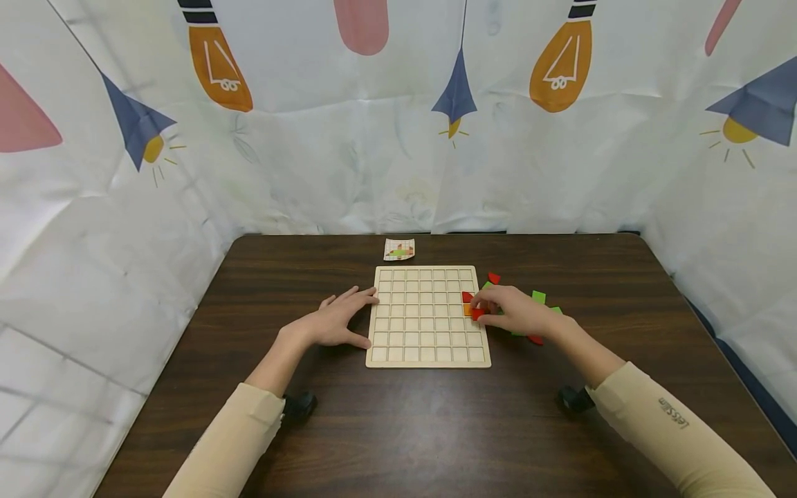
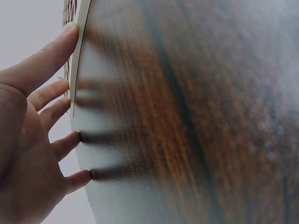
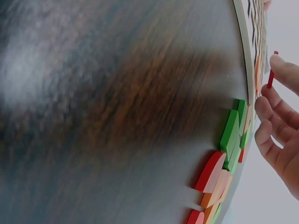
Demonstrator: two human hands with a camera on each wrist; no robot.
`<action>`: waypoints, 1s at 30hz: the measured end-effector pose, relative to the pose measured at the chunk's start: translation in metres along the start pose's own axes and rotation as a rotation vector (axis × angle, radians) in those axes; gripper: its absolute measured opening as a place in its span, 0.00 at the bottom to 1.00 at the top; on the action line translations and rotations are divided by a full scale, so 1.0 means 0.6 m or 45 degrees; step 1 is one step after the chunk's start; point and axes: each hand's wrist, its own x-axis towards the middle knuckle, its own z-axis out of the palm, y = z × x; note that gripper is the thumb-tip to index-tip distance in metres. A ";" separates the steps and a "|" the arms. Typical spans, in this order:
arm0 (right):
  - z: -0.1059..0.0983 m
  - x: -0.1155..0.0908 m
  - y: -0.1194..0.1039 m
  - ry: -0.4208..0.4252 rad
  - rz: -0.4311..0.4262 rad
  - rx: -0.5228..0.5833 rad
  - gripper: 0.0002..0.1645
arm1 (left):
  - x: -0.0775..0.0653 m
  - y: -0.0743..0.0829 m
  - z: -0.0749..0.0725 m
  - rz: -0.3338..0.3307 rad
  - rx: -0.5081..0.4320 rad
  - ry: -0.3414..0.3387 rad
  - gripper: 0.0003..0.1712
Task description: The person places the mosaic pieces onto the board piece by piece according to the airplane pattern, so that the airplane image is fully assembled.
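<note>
A pale wooden grid board [image 1: 423, 325] lies flat on the dark table. My left hand [image 1: 333, 320] rests at its left edge with fingers spread; in the left wrist view the thumb [image 2: 53, 53] touches the board's rim. Over the board's right side, my right hand [image 1: 518, 310] pinches a small red tile [image 1: 477, 315] between thumb and fingertips. The right wrist view shows this tile edge-on, raised off the board. Close by, another red tile [image 1: 466, 297] and an orange tile [image 1: 467, 310] sit in the rightmost column, partly hidden by my fingers.
Loose green tiles [image 3: 230, 131], red tiles [image 3: 211, 171] and orange tiles lie right of the board, some under my right hand. Behind the board is a small card [image 1: 399, 250] with a coloured grid pattern. A printed white curtain [image 1: 373, 180] hangs around the table.
</note>
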 end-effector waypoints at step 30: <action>0.019 0.009 -0.014 -0.007 -0.059 -0.087 0.14 | -0.002 -0.002 -0.002 0.021 -0.019 -0.006 0.51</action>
